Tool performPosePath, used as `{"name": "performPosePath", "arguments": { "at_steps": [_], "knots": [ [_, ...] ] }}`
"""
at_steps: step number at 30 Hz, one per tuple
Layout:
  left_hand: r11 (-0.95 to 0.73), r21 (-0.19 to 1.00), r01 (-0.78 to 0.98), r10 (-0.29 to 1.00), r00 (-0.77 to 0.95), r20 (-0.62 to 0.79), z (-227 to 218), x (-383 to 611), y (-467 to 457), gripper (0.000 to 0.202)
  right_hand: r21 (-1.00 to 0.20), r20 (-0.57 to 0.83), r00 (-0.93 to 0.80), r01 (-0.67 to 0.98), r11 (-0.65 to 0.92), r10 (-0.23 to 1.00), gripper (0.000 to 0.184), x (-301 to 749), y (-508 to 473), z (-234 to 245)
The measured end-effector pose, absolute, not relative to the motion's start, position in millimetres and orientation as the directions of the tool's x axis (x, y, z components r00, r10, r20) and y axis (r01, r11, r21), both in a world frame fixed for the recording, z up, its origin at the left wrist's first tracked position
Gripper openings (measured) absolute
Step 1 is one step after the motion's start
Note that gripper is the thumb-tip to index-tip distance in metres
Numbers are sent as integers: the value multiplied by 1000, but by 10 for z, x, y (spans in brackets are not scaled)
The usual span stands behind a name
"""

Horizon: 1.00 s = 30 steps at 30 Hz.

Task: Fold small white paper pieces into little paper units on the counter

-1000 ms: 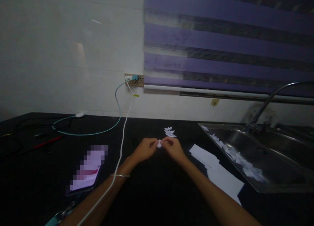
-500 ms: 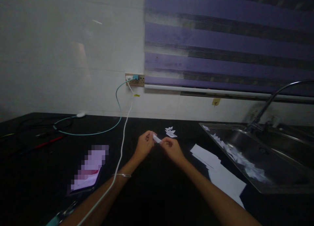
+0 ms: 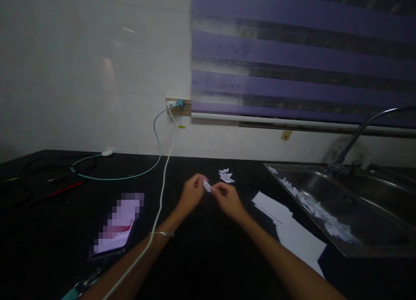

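Note:
A small folded piece of white paper (image 3: 207,186) is held between my two hands above the black countertop (image 3: 201,256). My left hand (image 3: 193,190) pinches its left end, fingers closed. At the other end, my right hand (image 3: 226,196) grips the paper between thumb and fingertips. Just beyond my right hand lie several small folded paper pieces (image 3: 226,176). White paper sheets (image 3: 299,239) are spread beside my right forearm, partly overlapping.
A metal sink (image 3: 370,222) with a curved faucet (image 3: 352,139) is at right, many folded papers (image 3: 320,211) along its left rim. A phone (image 3: 118,224) lies at left. A white cable (image 3: 161,191) crosses my left forearm. A teal cable (image 3: 120,178) curves behind.
The paper between my fingers has tilted and looks shorter and more pointed. My right fingertips have shifted slightly to the left. The other things have stayed in place.

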State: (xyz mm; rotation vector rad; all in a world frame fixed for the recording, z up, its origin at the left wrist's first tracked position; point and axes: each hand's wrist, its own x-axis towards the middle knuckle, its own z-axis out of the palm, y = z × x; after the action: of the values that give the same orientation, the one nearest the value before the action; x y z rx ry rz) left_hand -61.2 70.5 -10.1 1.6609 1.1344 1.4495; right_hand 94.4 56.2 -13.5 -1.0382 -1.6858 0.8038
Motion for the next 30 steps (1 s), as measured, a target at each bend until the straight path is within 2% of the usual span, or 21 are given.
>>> {"name": "performPosePath", "arguments": {
  "at_steps": [4,8,12,17,20,24,30],
  "knots": [
    [-388,914,118,921,95,379,-116,-616,702,40,-848,424,-137,287,446,895,23,940,559,-141],
    [-360,910,207,918,251,306,-200,-633,725,46,-882,404,-138,201,425,904,23,935,562,-165],
    [-356,902,245,920,258,294,-270,-645,759,51,-916,337,-217,151,373,916,25,921,554,-175],
    [-376,878,297,909,301,287,-297,-659,767,49,-876,460,-137,94,473,877,16,939,570,-159],
    [-440,827,351,880,351,319,-300,-671,762,47,-882,446,-158,88,463,881,15,969,589,-148],
    [-449,805,389,878,357,318,-313,-681,771,50,-882,418,-179,156,445,891,16,992,601,-149],
    [-439,805,400,878,381,290,-314,-672,765,50,-793,473,-208,323,516,856,17,980,573,-142]
  ]
}}
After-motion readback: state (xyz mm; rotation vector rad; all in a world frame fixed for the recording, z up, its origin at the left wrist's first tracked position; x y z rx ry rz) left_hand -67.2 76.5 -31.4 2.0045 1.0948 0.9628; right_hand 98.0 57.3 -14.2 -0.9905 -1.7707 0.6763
